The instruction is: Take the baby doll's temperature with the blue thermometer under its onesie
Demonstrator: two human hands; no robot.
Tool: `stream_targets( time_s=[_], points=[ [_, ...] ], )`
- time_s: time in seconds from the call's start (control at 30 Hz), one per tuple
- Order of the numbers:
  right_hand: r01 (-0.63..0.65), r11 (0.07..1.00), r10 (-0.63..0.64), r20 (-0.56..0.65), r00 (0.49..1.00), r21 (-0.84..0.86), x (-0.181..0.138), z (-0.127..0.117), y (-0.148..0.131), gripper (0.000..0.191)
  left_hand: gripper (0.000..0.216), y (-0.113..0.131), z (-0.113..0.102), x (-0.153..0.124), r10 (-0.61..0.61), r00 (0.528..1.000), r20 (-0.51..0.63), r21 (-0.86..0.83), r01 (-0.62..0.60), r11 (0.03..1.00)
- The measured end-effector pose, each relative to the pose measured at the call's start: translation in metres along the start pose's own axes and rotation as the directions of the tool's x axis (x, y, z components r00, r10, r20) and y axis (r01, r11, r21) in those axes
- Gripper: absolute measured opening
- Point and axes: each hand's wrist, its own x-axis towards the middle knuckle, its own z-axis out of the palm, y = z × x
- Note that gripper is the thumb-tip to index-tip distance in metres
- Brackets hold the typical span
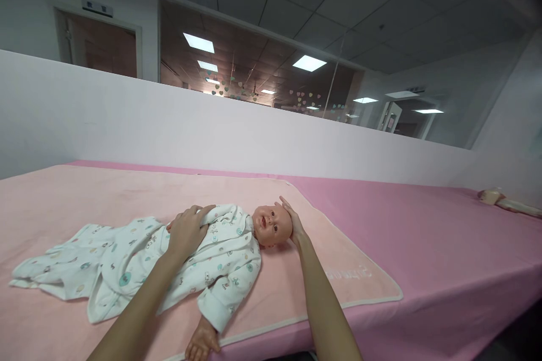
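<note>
A baby doll [273, 225] lies on its back on a peach blanket [355, 271], head to the right. It wears a white wrap gown [228, 259] with small coloured prints. My left hand [188, 231] rests flat across its torso, fingers stretched toward the doll's far sleeve. Against the crown of the doll's head lies my right hand [295, 224], lightly curved with fingertips extended past the far side; part of the palm is hidden. The doll's near hand [202, 341] sticks out of its sleeve at the blanket's front edge.
The blanket covers part of a pink sheet [406, 220] on the table. A low white wall [212, 130] with a window above runs behind. Some pale items [491, 197] lie at the far right corner. The table's front edge drops off at lower right.
</note>
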Motion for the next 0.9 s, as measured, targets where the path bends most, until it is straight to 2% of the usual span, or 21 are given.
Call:
stream_targets(
  time_s=[0.1,0.17,0.37,0.53,0.73,0.9],
  points=[
    [-0.151,0.988,0.151,0.078,0.985,-0.003,-0.003,0.002,0.000,0.039,0.045,0.000,0.000,0.000,-0.001,1.000,0.002,0.001,0.001,1.000],
    [-0.201,0.980,0.201,0.111,0.973,-0.006,-0.005,0.003,0.000,0.039,0.045,0.000,-0.001,-0.001,-0.005,1.000,-0.003,0.003,0.005,1.000],
    [-0.178,0.984,0.178,0.066,0.982,0.001,-0.008,0.008,-0.004,0.038,0.046,0.000,-0.001,0.000,-0.001,1.000,0.001,-0.002,0.001,1.000],
    [-0.209,0.978,0.207,0.093,0.974,0.010,-0.011,0.013,-0.008,0.041,0.045,0.000,-0.001,-0.001,-0.003,1.000,-0.001,-0.005,0.003,1.000],
    [-0.079,0.997,0.079,-0.010,0.997,0.025,-0.008,0.009,-0.005,0.049,0.045,0.000,-0.001,-0.001,-0.005,1.000,-0.002,-0.002,0.005,1.000],
    [-0.187,0.982,0.186,0.057,0.981,0.004,-0.009,0.009,-0.003,0.038,0.046,0.000,-0.001,-0.001,-0.003,1.000,0.004,0.000,0.003,1.000]
  ],
)
